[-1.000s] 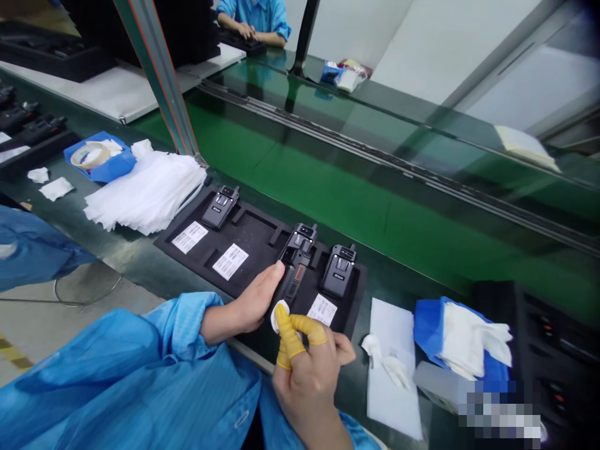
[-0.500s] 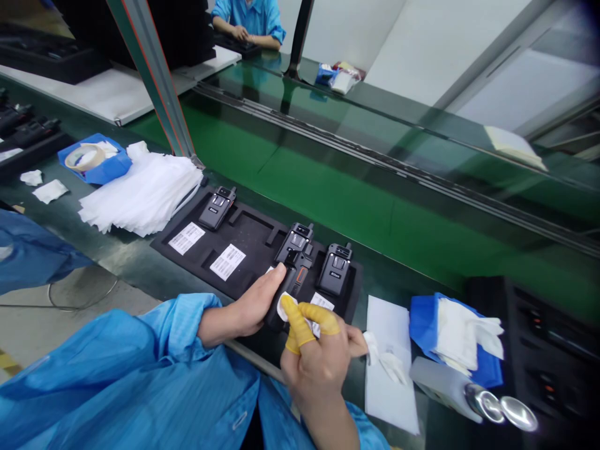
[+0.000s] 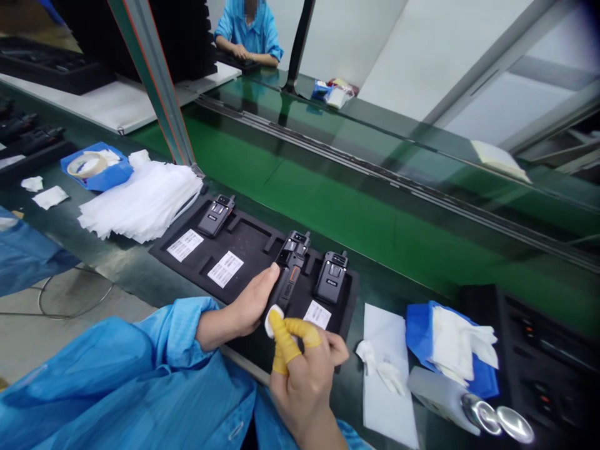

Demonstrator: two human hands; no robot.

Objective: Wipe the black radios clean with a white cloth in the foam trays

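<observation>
My left hand (image 3: 250, 300) grips a black handheld radio (image 3: 287, 275) and holds it tilted on its side above a black foam tray (image 3: 255, 240). My right hand (image 3: 304, 359), with yellow finger cots on thumb and forefinger, pinches a small white wipe (image 3: 272, 314) against the radio's lower end. Two more radios lie in the tray, one at its far left (image 3: 215, 214) and one at its right (image 3: 330, 277). White barcode labels (image 3: 225, 269) lie on the tray.
A stack of white sheets (image 3: 140, 200) and a blue tray with a tape roll (image 3: 91, 165) sit to the left. White wipes on a blue cloth (image 3: 452, 340), a paper sheet (image 3: 387, 375) and a metal-capped dispenser (image 3: 469, 409) are to the right. The green conveyor (image 3: 351, 200) runs behind; another person (image 3: 248, 34) works far off.
The radio has rolled in my left hand from face up onto its side. My right hand has drawn the wipe back down along it to its lower end.
</observation>
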